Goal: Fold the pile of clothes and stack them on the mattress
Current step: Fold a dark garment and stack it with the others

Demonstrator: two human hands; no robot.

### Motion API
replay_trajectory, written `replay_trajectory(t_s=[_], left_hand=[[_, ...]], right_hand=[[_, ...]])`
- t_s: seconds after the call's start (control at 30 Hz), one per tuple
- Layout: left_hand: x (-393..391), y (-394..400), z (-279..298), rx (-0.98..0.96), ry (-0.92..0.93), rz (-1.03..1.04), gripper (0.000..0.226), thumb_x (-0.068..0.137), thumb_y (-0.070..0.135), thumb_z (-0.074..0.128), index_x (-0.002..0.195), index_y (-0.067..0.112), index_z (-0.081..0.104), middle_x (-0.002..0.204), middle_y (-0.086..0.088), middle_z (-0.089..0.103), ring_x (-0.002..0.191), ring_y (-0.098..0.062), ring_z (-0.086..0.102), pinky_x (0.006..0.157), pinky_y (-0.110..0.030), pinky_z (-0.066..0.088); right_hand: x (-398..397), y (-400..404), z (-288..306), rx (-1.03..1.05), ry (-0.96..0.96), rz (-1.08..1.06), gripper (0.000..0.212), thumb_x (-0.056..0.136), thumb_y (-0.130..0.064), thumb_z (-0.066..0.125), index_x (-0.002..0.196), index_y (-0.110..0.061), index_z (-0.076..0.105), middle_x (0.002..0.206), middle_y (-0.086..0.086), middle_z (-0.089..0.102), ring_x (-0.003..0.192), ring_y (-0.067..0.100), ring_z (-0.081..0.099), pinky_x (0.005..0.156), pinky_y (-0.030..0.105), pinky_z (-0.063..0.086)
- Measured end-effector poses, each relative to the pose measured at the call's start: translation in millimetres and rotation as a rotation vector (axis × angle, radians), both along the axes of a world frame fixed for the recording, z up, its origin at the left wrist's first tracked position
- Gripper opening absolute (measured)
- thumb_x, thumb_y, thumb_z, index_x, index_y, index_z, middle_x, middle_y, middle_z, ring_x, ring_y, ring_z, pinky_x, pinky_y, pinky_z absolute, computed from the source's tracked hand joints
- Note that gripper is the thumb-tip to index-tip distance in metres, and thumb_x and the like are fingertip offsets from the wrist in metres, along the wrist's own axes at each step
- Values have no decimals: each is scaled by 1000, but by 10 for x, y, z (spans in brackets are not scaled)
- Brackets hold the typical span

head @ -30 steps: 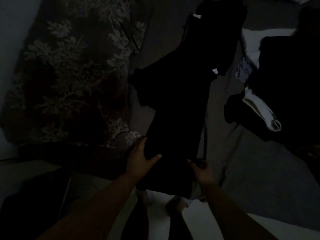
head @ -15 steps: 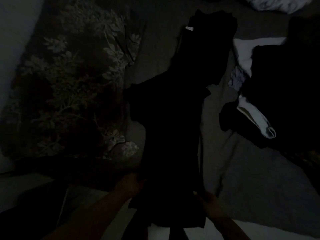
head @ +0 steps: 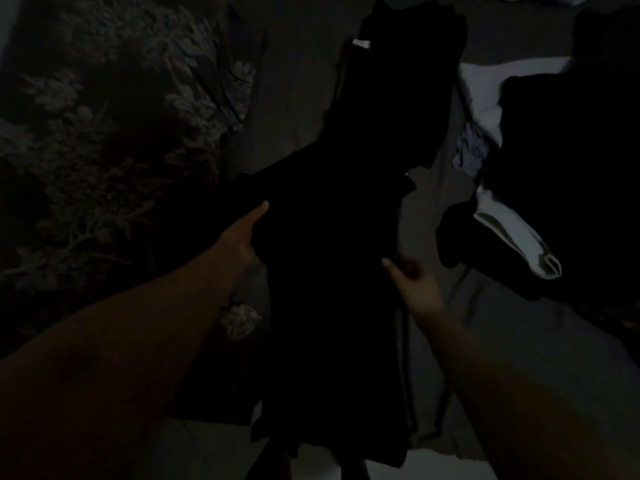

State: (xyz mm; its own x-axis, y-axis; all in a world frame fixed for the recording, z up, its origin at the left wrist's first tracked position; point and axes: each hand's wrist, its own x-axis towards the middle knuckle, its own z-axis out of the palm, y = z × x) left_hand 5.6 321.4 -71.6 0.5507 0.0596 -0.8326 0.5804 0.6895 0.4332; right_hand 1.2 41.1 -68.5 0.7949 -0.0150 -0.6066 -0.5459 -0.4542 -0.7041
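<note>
Running away from me up the grey mattress (head: 519, 358), the black garment (head: 332, 271) lies lengthwise between my hands — left hand (head: 242, 233) straight-fingered at its edge, right hand (head: 415, 282) blurred, grip unclear.

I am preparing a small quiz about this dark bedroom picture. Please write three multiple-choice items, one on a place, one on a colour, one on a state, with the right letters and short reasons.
1. Where does the flowered cover lie, seen from the black garment?
A. to its left
B. to its right
C. on top of it

2. What colour is the long garment between the hands?
A. white
B. black
C. red

3. How does the left hand meet the garment?
A. it hangs far from it
B. straight fingers rest on its left edge
C. it is closed in a fist on top of it

Answers:
1 A, the leaf pattern fills the left side.
2 B, it shows as the darkest long shape.
3 B, a straight finger points along the cloth edge; the right hand is blurred.
</note>
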Motion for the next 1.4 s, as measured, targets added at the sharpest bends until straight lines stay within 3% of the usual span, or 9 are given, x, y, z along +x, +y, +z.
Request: replay_trajectory(t_s=[0.13, 0.27, 0.47, 0.67, 0.83, 1.07, 1.2, 1.33, 1.4], left_hand=[[158, -4, -16, 507, 59, -85, 19, 92, 6, 53, 107, -3, 62, 82, -14, 69, 64, -17, 67, 60, -24, 54], [162, -488, 273, 1257, -93, -264, 44, 90, 16, 53, 132, 3, 48, 128, -17, 56, 118, -28, 53, 97, -27, 37], [16, -1327, 126, 972, -504, -618, 67, 79, 39, 69, 137, 14, 46, 86, 2, 49, 67, -1, 46, 69, -18, 39], [-308, -1088, -203, 1574, -544, -1018, 65, 87, 49, 37, 144, 18, 35, 146, -5, 40, 136, -20, 34, 112, -45, 25], [-321, -859, -256, 1498, -436, -1460, 65, 94, 43, 40, 150, 30, 12, 158, 12, -2, 144, -2, -7, 116, -45, 7], [-338, -801, -110, 1542, -474, -874, 52, 88, 48, 31, 115, 20, 65, 124, -1, 62, 112, -23, 59, 96, -41, 41], [420, -626, 29, 1117, -145, -571, 58, 85, 21, 62, 137, 3, 42, 135, -19, 48, 122, -28, 49, 103, -32, 39], [827, -607, 272, 467, -2, -490, 6, 90, 4, 56, 84, 6, 58, 51, -6, 62, 36, -2, 55, 39, -13, 44], [916, -558, 407, 323, -47, -541, 11, 91, 8, 54, 80, 9, 57, 51, 2, 64, 44, -5, 60, 47, -16, 51]], right_hand=[[716, 181, -53, 294, 31, -203, 53, 93, -12, 56, 141, -5, 32, 132, 7, 50, 118, 19, 51, 82, 12, 47], [1099, 256, -165, 251, -44, -200, 61, 89, -14, 63, 141, -6, 32, 139, 10, 47, 124, 23, 50, 100, 28, 45], [1456, 341, -90, -129, -187, 13, 40, 90, -21, 62, 117, 9, 59, 118, 21, 63, 110, 31, 59, 88, 34, 49], [1519, 232, -37, -14, -41, -20, 36, 90, -22, 62, 116, 3, 61, 110, 11, 64, 105, 22, 61, 84, 23, 49], [1372, 180, -16, 147, 11, -64, 41, 99, -25, 47, 61, -12, 39, 42, -6, 38, 40, 5, 38, 43, 16, 32], [1353, 266, 35, 460, 158, -13, 34, 93, -27, 55, 126, -17, 50, 108, -6, 64, 91, 7, 64, 69, 18, 51], [1342, 445, 83, 221, -4, 157, 57, 74, -4, 76, 126, -1, 54, 117, 5, 62, 95, 15, 63, 73, 15, 54], [1309, 484, 158, 274, 30, 124, 51, 71, 15, 67, 119, 4, 57, 103, 10, 64, 83, 16, 62, 74, 27, 54], [1264, 454, 279, 365, 40, 102, 46, 72, 16, 63, 117, 6, 58, 98, 10, 64, 81, 16, 63, 73, 24, 54]])
